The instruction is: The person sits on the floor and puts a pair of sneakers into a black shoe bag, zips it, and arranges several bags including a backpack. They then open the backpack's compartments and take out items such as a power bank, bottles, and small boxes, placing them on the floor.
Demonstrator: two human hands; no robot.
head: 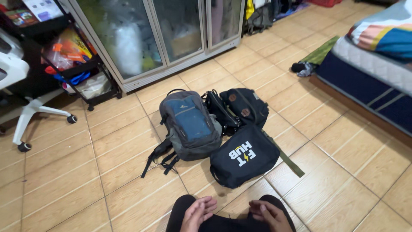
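Both hands rest empty on the person's dark-trousered knees at the bottom edge of the view: the left hand [196, 213] lies loosely open with fingers curled, the right hand [267, 214] relaxed and partly cut off by the frame. Nearest, just beyond them on the tiled floor [343, 172], lies a black tote bag [243, 157] with a green strap. Touching its far left side is a grey-and-blue backpack [191, 126]; behind the tote sit a black handbag [221, 112] and a black backpack [245, 106], partly overlapping. Bare tiles lie open right of the tote, up to a mattress [377, 73]. Left of it, past the grey-and-blue backpack, stand a glass-door cabinet [171, 34], contents blurred, and a white chair base [30, 116].
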